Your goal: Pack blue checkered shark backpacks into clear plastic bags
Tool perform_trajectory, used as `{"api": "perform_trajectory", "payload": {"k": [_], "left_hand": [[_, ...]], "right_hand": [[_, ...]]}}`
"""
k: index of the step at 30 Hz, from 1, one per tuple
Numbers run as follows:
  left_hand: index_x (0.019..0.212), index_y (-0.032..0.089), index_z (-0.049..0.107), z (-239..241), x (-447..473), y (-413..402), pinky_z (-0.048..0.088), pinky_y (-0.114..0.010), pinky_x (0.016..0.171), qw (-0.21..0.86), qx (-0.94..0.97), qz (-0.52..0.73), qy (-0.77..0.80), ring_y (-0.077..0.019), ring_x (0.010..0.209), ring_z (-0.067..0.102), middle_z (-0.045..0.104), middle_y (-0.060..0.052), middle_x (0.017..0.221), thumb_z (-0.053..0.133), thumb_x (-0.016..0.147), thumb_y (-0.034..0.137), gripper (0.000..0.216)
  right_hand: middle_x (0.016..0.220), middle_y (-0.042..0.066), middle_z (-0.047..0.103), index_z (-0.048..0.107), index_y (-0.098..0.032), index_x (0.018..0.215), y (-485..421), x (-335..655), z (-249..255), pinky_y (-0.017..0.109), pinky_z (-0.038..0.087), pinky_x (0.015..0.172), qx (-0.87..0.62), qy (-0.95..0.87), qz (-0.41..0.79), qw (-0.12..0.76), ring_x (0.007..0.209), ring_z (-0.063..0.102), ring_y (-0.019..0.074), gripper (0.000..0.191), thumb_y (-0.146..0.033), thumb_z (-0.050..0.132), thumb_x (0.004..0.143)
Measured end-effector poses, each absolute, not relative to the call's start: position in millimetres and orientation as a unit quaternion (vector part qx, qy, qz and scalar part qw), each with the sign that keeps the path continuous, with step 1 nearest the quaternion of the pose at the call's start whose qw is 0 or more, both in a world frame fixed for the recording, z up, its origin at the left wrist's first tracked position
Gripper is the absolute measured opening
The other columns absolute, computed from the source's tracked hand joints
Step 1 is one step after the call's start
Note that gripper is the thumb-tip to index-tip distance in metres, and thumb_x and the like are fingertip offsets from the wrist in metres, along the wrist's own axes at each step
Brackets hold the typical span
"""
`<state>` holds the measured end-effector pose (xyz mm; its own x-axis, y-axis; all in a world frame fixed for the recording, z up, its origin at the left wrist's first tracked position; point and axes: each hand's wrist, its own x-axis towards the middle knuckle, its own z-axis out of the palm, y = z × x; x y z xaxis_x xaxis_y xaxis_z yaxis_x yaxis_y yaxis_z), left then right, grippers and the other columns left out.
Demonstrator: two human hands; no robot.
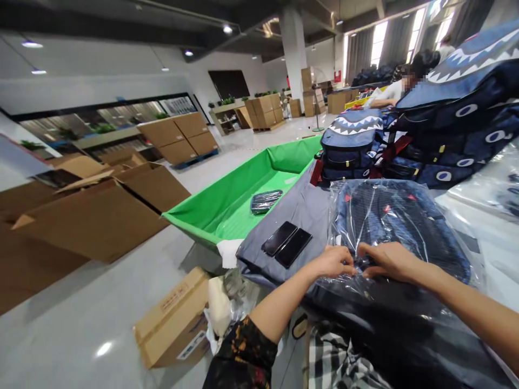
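Note:
A dark blue backpack in a clear plastic bag [399,227] lies on the grey-covered table [300,208] in front of me. My left hand [334,262] and my right hand [389,259] meet at the bag's near edge, fingers closed in a pinch on the plastic. Two black phones [287,244] lie side by side just left of my left hand.
Shark-pattern backpacks [446,124] are piled at the back of the table. A green bin [227,210] holding a wrapped dark item [265,201] stands to the left. Cardboard boxes [101,216] and a small carton [176,319] sit on the floor. A person [395,89] works far behind.

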<state>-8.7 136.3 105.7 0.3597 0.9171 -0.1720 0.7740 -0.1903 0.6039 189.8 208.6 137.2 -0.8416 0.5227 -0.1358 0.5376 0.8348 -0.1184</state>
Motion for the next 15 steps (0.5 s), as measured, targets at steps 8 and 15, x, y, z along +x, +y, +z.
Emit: {"api": "perform_trajectory", "payload": {"k": [8, 15], "left_hand": [[0.079, 0.017, 0.075, 98.3, -11.7, 140.3, 0.038, -0.028, 0.090, 0.314, 0.773, 0.105, 0.542, -0.0173, 0.094, 0.063, 0.069, 0.001, 0.085, 0.073, 0.089, 0.032, 0.018], [0.067, 0.017, 0.071, 111.3, -5.8, 140.0, 0.038, -0.032, 0.096, 0.304, 0.770, 0.088, 0.555, -0.0189, 0.093, 0.065, 0.069, 0.001, 0.081, 0.080, 0.083, 0.030, 0.022]], "right_hand": [[0.078, -0.001, 0.067, 0.051, -0.024, 0.081, 173.3, 206.7, 135.1, 0.028, 0.032, 0.058, 0.306, 0.945, -0.115, 0.000, 0.067, 0.063, 0.0174, 0.015, -0.031, 0.064, 0.085], [0.078, 0.002, 0.070, 0.059, -0.023, 0.085, 169.6, 199.1, 85.0, 0.029, 0.036, 0.053, 0.313, 0.947, -0.074, -0.012, 0.071, 0.070, 0.0250, 0.016, -0.029, 0.071, 0.075]]}}
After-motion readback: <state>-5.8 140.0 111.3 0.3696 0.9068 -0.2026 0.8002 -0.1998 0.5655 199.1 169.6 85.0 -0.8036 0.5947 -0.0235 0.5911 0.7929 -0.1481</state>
